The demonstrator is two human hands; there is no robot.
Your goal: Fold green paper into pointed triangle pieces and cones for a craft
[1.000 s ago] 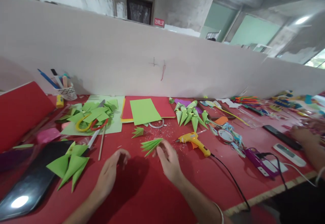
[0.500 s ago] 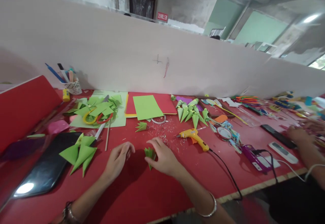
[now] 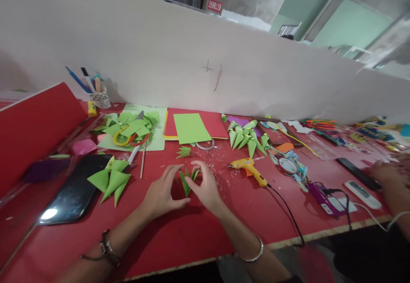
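Observation:
A small green folded paper piece (image 3: 186,184) with several pointed leaves is on the red table in front of me. My right hand (image 3: 207,189) pinches it from the right, thumb at its front and fingers behind. On the left side, my left hand (image 3: 162,192) curves round it with thumb and fingers apart, holding nothing. Just beyond lies a similar small green paper piece (image 3: 183,151). A larger green paper piece of joined cones (image 3: 112,180) rests partly on a black phone-like slab (image 3: 75,193) at the left.
A yellow glue gun (image 3: 248,169) lies right of my hands, its cord running off the front edge. Behind are green paper cones (image 3: 245,137), a green sheet (image 3: 191,128), paper scraps (image 3: 141,127) and yellow-and-red-handled scissors (image 3: 122,137). Another person's hand (image 3: 389,176) is at far right.
My left hand has moved right and opened wider around the small paper piece. My right hand's fingers have closed in on that piece. The view has shifted slightly.

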